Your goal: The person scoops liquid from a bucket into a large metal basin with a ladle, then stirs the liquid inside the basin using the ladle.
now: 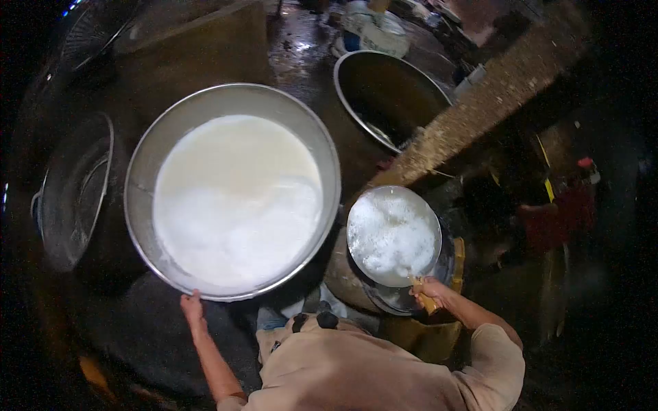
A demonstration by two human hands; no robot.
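Observation:
A large round metal basin (233, 90) holds milky white liquid with foam over its nearer half. My left hand (194, 310) grips the basin's near rim, the thumb on top and the other fingers mostly hidden under the edge. My right hand (433, 293) is closed around the short wooden handle (426, 301) of a wide round pan (394, 236). White bubbly foam fills most of this pan. It is right of the basin, above a round container (391, 300) whose rim shows beneath it. Whether the pan rests on that container I cannot tell.
Behind the pan stands a large dark metal basin (391, 96). A thick beam (493, 103) slants across the upper right. Another metal basin (77, 192) is tilted at the left. A white sack (380, 38) lies at the back. A person in red (558, 216) is at the far right.

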